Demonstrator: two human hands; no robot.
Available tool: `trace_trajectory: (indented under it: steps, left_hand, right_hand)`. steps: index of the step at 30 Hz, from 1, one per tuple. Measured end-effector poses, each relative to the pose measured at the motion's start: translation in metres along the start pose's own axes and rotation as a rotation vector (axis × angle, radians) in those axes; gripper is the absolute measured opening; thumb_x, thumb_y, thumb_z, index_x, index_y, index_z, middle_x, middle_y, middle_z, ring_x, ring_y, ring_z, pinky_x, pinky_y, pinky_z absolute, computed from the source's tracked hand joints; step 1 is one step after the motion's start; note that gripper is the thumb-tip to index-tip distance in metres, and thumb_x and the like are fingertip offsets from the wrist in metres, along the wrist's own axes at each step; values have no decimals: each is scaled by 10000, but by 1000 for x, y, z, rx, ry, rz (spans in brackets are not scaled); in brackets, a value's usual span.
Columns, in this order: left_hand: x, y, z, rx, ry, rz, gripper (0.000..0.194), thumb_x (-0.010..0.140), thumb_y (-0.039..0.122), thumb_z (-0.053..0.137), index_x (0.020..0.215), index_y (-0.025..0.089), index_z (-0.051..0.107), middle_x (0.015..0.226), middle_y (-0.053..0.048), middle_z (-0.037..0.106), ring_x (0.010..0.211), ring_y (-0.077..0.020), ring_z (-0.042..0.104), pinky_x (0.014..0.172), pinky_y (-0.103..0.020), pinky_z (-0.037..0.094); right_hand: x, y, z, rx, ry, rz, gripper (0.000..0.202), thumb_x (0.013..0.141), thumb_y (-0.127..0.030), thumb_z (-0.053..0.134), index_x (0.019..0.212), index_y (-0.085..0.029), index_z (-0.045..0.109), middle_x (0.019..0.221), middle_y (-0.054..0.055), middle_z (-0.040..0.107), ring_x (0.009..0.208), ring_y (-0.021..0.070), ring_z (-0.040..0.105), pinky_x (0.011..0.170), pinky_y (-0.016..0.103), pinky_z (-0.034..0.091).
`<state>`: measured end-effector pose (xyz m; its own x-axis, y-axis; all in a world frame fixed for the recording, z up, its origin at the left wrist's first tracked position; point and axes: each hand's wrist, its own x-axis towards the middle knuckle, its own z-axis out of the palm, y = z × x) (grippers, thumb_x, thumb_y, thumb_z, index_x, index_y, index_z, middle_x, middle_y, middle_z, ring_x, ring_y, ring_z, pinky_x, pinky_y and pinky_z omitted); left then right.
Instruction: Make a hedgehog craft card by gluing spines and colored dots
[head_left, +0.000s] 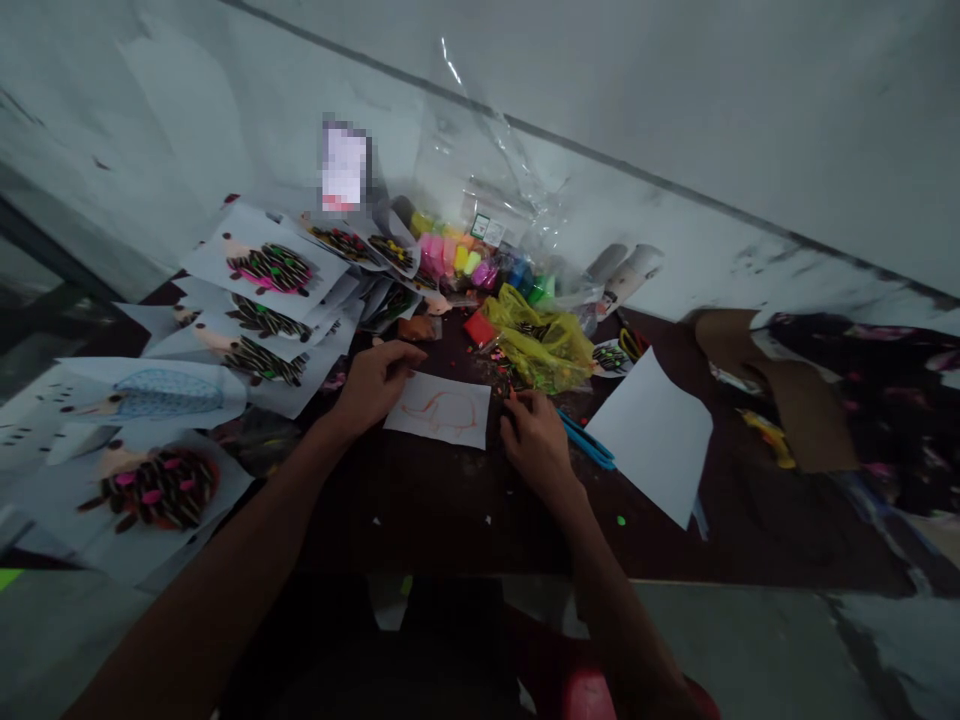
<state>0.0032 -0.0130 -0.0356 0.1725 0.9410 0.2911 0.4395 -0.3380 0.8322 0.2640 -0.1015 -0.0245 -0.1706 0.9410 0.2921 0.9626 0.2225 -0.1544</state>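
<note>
A small white sheet with an orange outline drawing of a rounded animal (439, 411) lies on the dark table before me. My left hand (377, 385) rests at the sheet's upper left corner, fingers stretched out and apart from the thumb. Just beyond the sheet's right edge is my right hand (536, 437), its fingers curled. A small orange bit shows at its fingertips, too dim to name. Beside that hand lie blue-handled scissors (586, 440). A crumpled yellow plastic bag (551, 345) sits above it, with a red block (480, 328) at its left.
Paper sheets with clay hedgehogs (270, 265) pile up at left, one with a blue-coloured animal (169, 392). A clear bag of coloured clay (465, 255) stands by the wall. A blank white sheet (652, 440) lies at right, near brown cardboard (806, 415) and a yellow tool (769, 437).
</note>
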Motion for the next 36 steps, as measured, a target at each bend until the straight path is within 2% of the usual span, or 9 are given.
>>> trace_trajectory:
  steps: [4, 7, 13, 16, 20, 24, 32, 36]
  left_hand:
    - [1, -2, -1, -16, 52, -67, 284, 857, 141, 498, 961, 158, 763, 930, -63, 782, 796, -194, 721, 790, -316, 591]
    - [2, -6, -1, 7, 70, -85, 296, 856, 128, 482, 965, 152, 757, 948, -75, 782, 839, -206, 725, 835, -331, 589]
    - [3, -12, 1, 153, 6, -38, 288, 870, 155, 512, 1034, 190, 746, 1069, -69, 779, 1023, -230, 710, 973, -362, 550]
    - [3, -16, 3, 203, -80, -2, 343, 820, 132, 525, 1079, 205, 738, 1120, -62, 769, 1076, -253, 686, 1012, -427, 533]
    - [3, -22, 5, 235, -134, 42, 348, 814, 136, 528, 1087, 187, 739, 1127, -90, 755, 1079, -278, 667, 1021, -485, 516]
    - [4, -23, 6, 258, -136, 56, 320, 826, 137, 535, 1065, 200, 739, 1084, -83, 746, 1068, -276, 649, 1004, -475, 510]
    - [3, -23, 5, 235, -138, 34, 261, 862, 157, 546, 1036, 191, 738, 973, -77, 718, 980, -257, 645, 946, -440, 517]
    - [2, -24, 8, 205, -89, 52, 266, 878, 145, 523, 1034, 176, 736, 1041, -95, 718, 1041, -258, 641, 955, -436, 515]
  right_hand:
    - [14, 0, 2, 18, 20, 4, 247, 1016, -204, 472, 912, -170, 694, 1017, 138, 679, 934, 245, 624, 844, 351, 502]
    - [28, -4, 2, -8, 3, -12, 254, 1041, -219, 448, 895, -183, 653, 915, 106, 671, 849, 229, 605, 790, 334, 475]
    - [48, -30, 15, 90, 76, -83, 287, 1073, -275, 415, 857, -210, 593, 821, 61, 623, 804, 197, 576, 754, 302, 427]
    - [48, -36, 28, 164, 163, -119, 327, 1077, -278, 377, 823, -216, 573, 789, 53, 596, 789, 193, 566, 769, 310, 425]
    - [42, -27, 35, 241, 243, -121, 367, 1067, -283, 329, 792, -226, 565, 780, 65, 605, 782, 202, 573, 746, 328, 441]
    - [37, -19, 32, 347, 273, -98, 342, 1047, -273, 340, 822, -219, 591, 816, 81, 639, 812, 210, 607, 762, 346, 475]
    - [37, -22, 29, 405, 280, -151, 289, 1036, -234, 390, 824, -222, 586, 813, 74, 666, 806, 205, 633, 753, 341, 495]
    - [37, -21, 28, 417, 267, -129, 286, 1032, -241, 398, 808, -223, 575, 816, 76, 672, 803, 201, 632, 755, 340, 498]
